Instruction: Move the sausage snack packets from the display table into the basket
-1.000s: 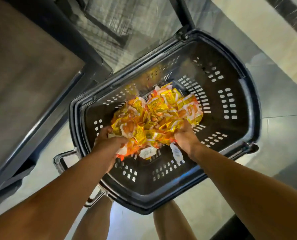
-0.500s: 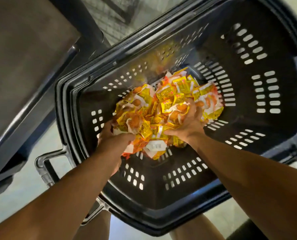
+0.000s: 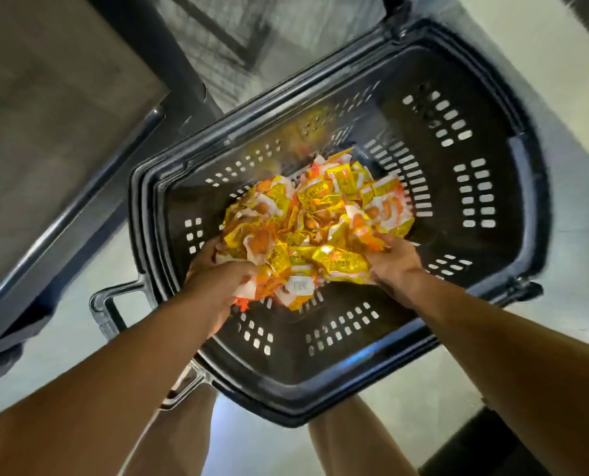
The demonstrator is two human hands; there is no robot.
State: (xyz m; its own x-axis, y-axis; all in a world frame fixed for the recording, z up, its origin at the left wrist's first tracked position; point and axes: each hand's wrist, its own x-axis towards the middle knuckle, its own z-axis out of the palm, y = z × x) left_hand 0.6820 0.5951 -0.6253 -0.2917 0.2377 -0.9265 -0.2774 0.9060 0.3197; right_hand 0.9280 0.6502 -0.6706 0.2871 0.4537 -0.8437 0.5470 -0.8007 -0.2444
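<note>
Nearest, the person's two bare legs [image 3: 351, 438] stand on a pale, glossy floor [image 3: 423, 400] just behind the basket's near rim. Two bare forearms reach forward over that rim into the basket [image 3: 533, 187], a dark plastic tub with a thick moulded lip, rounded corners and walls pierced by rows of small rectangular slots. A grey metal handle loop [image 3: 109, 305] sticks out from its near-left corner.

The left hand [image 3: 217, 280] is low at the near-left edge of the heap, its fingers curled round a bunch of crinkled packets, with white and orange wrapper ends poking out under the knuckles. The right hand [image 3: 394, 266] sits at the near-right edge of the heap, fingers curled under and gripping more of the shiny yellow wrappers.

The sausage snack packets [image 3: 320, 218] make one loose, rumpled mound inside the basket, between the hands and stretching toward its far wall. They are small, glossy foil pouches, yellow with white and orange panels showing sausage pictures; one near the front shows a white barcode label. Whether the near packets rest on the slotted floor or hang from the hands cannot be told.

Beyond the basket's far-left rim runs the display table [image 3: 45, 132], a flat, matt grey-brown top edged by a dark metal frame.
</note>
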